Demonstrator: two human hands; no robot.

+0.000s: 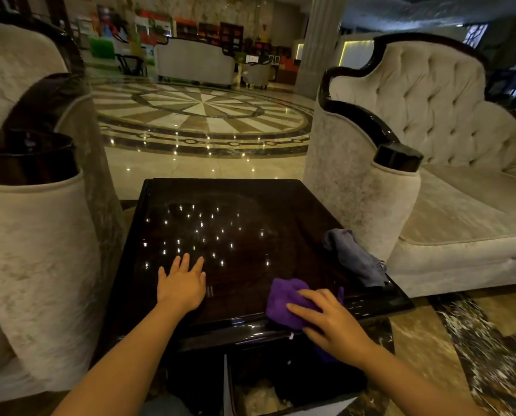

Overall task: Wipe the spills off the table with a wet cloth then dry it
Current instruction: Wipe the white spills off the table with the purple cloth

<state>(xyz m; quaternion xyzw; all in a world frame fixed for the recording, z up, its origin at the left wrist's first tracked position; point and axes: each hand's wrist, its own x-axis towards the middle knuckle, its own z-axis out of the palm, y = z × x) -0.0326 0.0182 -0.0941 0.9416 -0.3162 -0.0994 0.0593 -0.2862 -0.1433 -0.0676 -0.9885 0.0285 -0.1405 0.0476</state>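
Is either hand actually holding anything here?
The right hand presses on the near end of a bunched purple cloth. The left hand lies flat and empty.

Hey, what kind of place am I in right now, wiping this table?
Most likely a hotel lobby or a similar lounge. A polished marble floor with a round inlaid medallion spreads ahead, tufted armchairs flank the glossy dark side table, and a large stone column stands behind.

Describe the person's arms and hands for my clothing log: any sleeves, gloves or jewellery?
Both forearms are bare as far as the frame shows, with no sleeves in view. The left hand and right hand wear no gloves, and no rings, watch or bracelet can be seen on the fingers or wrists.
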